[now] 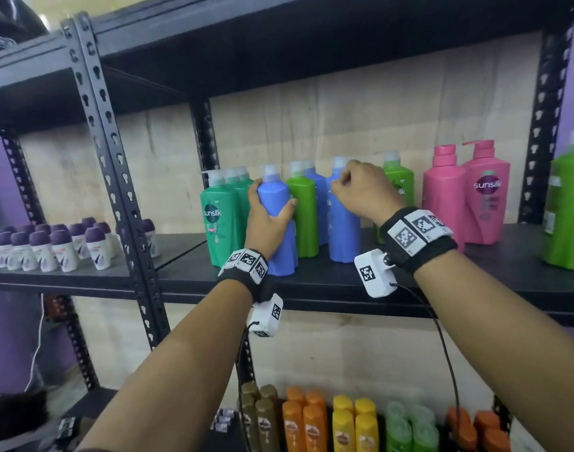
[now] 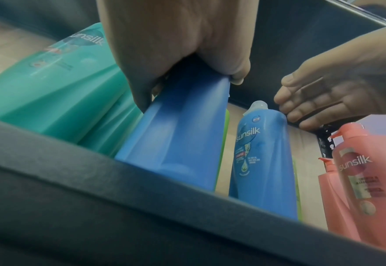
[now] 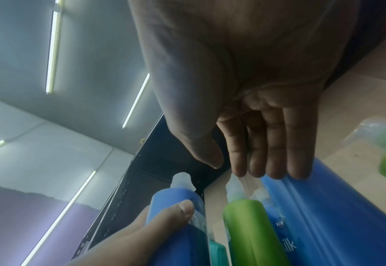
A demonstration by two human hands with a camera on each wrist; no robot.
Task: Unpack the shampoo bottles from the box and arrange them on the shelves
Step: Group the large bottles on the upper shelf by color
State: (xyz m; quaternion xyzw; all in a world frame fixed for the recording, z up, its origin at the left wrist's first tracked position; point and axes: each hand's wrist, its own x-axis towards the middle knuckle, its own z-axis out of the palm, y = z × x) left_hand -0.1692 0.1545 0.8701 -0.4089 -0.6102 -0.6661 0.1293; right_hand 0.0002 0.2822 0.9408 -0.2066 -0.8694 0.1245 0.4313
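**Seating the blue bottle in the row**

On the far left of the shelf (image 1: 328, 282) stand small roll-on bottles (image 1: 50, 246) in the next bay, well clear of the work. Next come the teal bottles (image 1: 218, 220), upright, labels forward. Just beside them, the left hand (image 1: 266, 220) wraps a blue bottle (image 1: 277, 223), thumb on one side and fingers curled round the other. Its base appears to be on the shelf, near the front edge, and its plain back faces outward. To do this step well, I would turn it so the label faces front like its neighbours, then slide it back in line without nudging the green bottle (image 1: 303, 213) right behind it.

Further right, the right hand (image 1: 360, 190) sits at the shoulder of a second blue bottle (image 1: 342, 230). From the wrist view its fingers (image 3: 267, 153) lie straight and together, tips at the bottle's top, gripping nothing; it looks to be steadying. That is sensible: tall bottles packed closely tip easily.

Beyond it stand another green bottle (image 1: 399, 184) and two pink pump bottles (image 1: 468, 197). The box is not in view.
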